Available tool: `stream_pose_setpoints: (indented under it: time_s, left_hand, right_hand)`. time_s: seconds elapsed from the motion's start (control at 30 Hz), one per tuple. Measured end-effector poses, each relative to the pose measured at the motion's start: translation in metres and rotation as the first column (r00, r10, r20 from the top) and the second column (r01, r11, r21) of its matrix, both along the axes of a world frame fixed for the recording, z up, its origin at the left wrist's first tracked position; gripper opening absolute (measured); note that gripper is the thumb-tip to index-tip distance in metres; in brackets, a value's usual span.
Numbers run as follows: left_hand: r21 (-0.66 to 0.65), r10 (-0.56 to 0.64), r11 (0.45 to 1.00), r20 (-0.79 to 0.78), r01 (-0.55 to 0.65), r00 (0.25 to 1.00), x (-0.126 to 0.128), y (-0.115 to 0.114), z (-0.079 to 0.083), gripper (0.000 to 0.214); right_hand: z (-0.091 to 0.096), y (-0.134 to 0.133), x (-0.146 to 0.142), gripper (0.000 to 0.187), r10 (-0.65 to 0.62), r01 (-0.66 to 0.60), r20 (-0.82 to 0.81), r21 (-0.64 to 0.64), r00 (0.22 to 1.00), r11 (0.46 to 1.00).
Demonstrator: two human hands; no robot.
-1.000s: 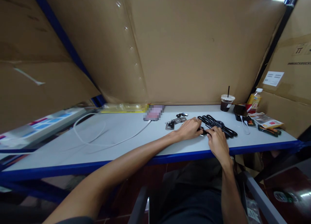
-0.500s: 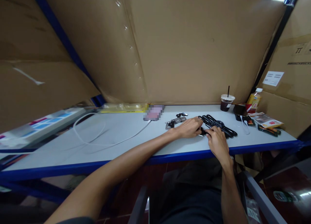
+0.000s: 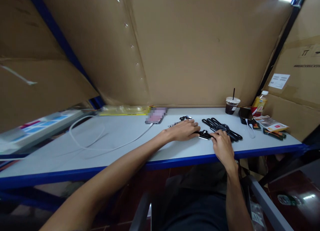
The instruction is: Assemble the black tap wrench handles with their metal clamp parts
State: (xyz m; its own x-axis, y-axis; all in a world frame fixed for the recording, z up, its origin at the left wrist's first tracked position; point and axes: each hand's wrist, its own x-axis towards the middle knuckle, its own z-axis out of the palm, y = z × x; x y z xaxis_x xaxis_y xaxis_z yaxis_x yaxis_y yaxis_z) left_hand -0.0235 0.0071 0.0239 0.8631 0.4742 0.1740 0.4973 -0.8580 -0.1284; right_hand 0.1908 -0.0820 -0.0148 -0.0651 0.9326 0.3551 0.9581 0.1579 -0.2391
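Note:
A black piece with a shiny metal lower edge [image 3: 205,135] lies between my two hands, close over the table. My left hand [image 3: 184,129], with a ring on one finger, has its fingers and thumb closed about the left end of this piece. My right hand [image 3: 223,145] is closed on its right end, the fingertips hiding that part. Just behind the right hand lies a pile of several long black handle-like parts [image 3: 220,127]. Small black and metal pieces [image 3: 185,118] lie behind the left hand, which partly covers them.
A phone [image 3: 156,115] with a white cable [image 3: 122,147] lies left of the hands. On the right stand a lidded drink cup [image 3: 232,105] and a bottle [image 3: 260,103], beside packets [image 3: 273,124] and a white plastic spoon [image 3: 251,129]. Cardboard [image 3: 185,50] walls the back; the table has a blue edge [image 3: 175,163].
My left hand has moved left, away from the black pile, so more of the black piece shows between the hands. My right hand has stayed nearly in place. The view has shifted slightly.

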Motion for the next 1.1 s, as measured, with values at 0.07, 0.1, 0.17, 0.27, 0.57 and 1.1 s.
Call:
stream_pose_setpoints:
  time_s: [0.07, 0.1, 0.17, 0.27, 0.57, 1.1]
  left_hand:
    - [0.024, -0.008, 1.0, -0.008, 0.008, 1.0, 0.0001, -0.0013, -0.0015, 0.028]
    - [0.036, -0.005, 0.999, -0.009, 0.006, 1.0, 0.0014, -0.0017, -0.0025, 0.027]
    - [0.055, -0.001, 0.998, -0.011, 0.002, 1.0, 0.0045, -0.0019, -0.0048, 0.027]
    - [0.069, -0.007, 0.998, -0.012, 0.007, 1.0, 0.0074, -0.0005, -0.008, 0.026]
    - [0.003, -0.004, 1.0, -0.038, 0.004, 0.999, 0.0078, -0.002, -0.0034, 0.022]
    - [0.004, -0.021, 1.0, -0.012, 0.021, 1.0, 0.0089, -0.0049, -0.0048, 0.021]
  right_hand:
    - [0.0001, 0.0, 0.0003, 0.035, 0.004, -0.004, -0.002, -0.005, 1.0, 1.0]
    - [0.0004, -0.0001, 0.0004, 0.035, 0.006, -0.006, -0.003, -0.007, 1.0, 1.0]
    - [0.0012, -0.0001, 0.0003, 0.035, 0.004, -0.004, -0.005, -0.012, 1.0, 1.0]
    - [0.0014, 0.0005, 0.0004, 0.034, 0.001, -0.002, -0.003, -0.018, 1.0, 1.0]
    - [-0.0013, 0.0018, 0.0018, 0.037, 0.021, -0.021, -0.033, -0.001, 0.999, 1.0]
    - [-0.0004, 0.002, 0.0026, 0.037, 0.024, -0.025, -0.04, -0.015, 0.999, 1.0]
